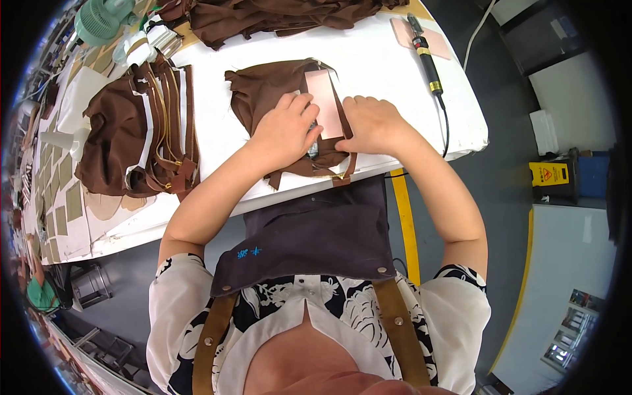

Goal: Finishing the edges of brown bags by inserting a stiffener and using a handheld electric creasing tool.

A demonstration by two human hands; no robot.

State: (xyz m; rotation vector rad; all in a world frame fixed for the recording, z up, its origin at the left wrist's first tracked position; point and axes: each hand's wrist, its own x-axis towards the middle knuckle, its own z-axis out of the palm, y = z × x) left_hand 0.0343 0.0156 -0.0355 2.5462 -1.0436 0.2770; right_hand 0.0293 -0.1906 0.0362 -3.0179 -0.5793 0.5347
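Observation:
A brown fabric piece with a zipper (257,91) lies on the white table in front of me, looking like part of a bag. My left hand (284,131) rests on its middle with bent fingers, closed on the cloth. Beside that thumb shows a small greyish patterned patch (313,146), mostly covered. My right hand (376,124) is closed on the piece's right edge, thumb low near the zipper end. Between the hands lies a pale pink rectangular panel (320,99), framed by the brown cloth.
To the left sits a pile of brown zippered pieces (115,135). More brown fabric (276,16) is heaped at the back. A black corded pen-like tool (426,62) lies at the right, its cable running over the table edge. A green fan (102,23) stands far left.

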